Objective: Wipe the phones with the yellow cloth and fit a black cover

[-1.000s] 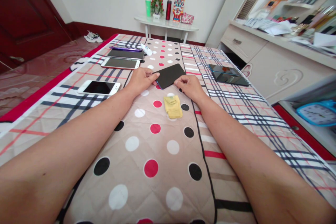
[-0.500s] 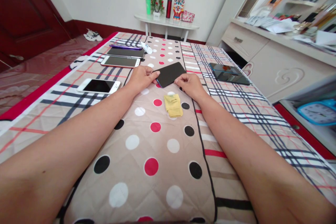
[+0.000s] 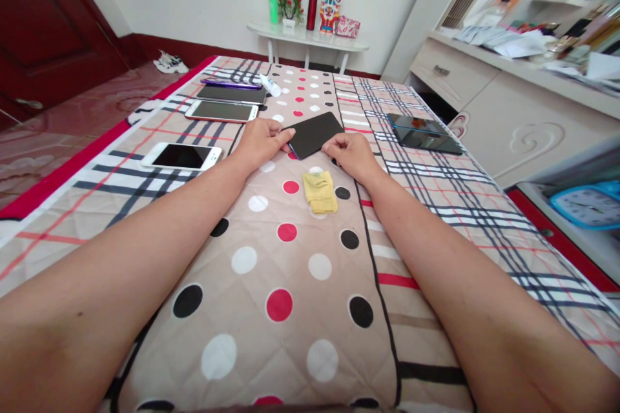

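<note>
A dark smartphone (image 3: 314,132) lies at a slant between my hands, its black face up. My left hand (image 3: 264,142) is closed on its left end, thumb along the edge. At the near right corner, my right hand (image 3: 352,153) pinches the phone between thumb and fingers. A folded yellow cloth (image 3: 320,192) rests on the bedspread just nearer to me than the phone. Left of my left hand lies a white smartphone (image 3: 182,156). Beyond it is another white-fronted smartphone (image 3: 223,111) with a reddish edge.
Farther back on the left are a dark phone (image 3: 231,95), a purple-edged phone (image 3: 231,84) and a small white bottle (image 3: 270,85). Glossy dark phones (image 3: 423,133) lie on the right. A cluttered dresser (image 3: 513,71) borders the bed's right side; a white shelf table (image 3: 310,40) stands beyond.
Both hands keep their hold on the dark smartphone with no clear movement. The view has shifted very slightly.
</note>
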Action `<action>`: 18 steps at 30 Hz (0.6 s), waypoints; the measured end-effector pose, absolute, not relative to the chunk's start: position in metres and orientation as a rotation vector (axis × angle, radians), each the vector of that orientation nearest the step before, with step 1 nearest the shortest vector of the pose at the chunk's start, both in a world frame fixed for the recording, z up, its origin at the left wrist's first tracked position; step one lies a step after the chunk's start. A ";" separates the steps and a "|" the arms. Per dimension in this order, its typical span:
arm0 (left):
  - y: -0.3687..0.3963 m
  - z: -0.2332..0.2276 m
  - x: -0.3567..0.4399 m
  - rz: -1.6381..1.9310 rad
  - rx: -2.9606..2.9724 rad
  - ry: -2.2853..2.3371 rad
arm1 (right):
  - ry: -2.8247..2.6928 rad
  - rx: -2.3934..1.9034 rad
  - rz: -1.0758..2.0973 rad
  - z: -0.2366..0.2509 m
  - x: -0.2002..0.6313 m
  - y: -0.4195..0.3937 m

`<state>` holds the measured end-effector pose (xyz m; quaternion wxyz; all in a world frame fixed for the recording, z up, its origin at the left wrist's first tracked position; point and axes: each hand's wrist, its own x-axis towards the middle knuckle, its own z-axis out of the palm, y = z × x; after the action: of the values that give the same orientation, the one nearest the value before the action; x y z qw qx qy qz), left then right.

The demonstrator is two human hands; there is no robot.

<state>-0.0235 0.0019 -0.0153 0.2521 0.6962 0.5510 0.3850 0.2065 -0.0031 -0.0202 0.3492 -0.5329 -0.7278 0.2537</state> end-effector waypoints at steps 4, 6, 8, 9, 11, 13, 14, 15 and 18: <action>0.003 -0.016 -0.024 1.049 1.889 1.489 | -1.887 -1.392 0.657 -0.019 0.206 -0.004; 0.003 -0.017 -0.024 1.052 1.883 1.486 | -1.885 -1.397 0.662 -0.018 0.205 -0.004; 0.004 -0.018 -0.024 1.052 1.883 1.483 | -1.881 -1.399 0.665 -0.018 0.205 -0.005; 0.004 -0.018 -0.024 1.053 1.886 1.481 | -1.879 -1.398 0.666 -0.018 0.205 -0.005; 0.004 -0.019 -0.024 1.056 1.891 1.478 | -1.878 -1.393 0.672 -0.019 0.205 -0.004; 0.004 -0.019 -0.024 1.057 1.889 1.476 | -1.873 -1.385 0.680 -0.020 0.205 -0.003; 0.004 -0.019 -0.024 1.055 1.887 1.478 | -1.871 -1.380 0.680 -0.021 0.206 -0.003; 0.004 -0.019 -0.024 1.051 1.883 1.485 | -1.870 -1.375 0.675 -0.021 0.206 -0.002; 0.004 -0.018 -0.024 1.037 1.872 1.506 | -1.879 -1.355 0.655 -0.023 0.207 -0.001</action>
<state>-0.0241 0.0041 -0.0179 0.2593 0.6908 0.5559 0.3828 0.2070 -0.0007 -0.0226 0.3588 -0.5254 -0.7285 0.2539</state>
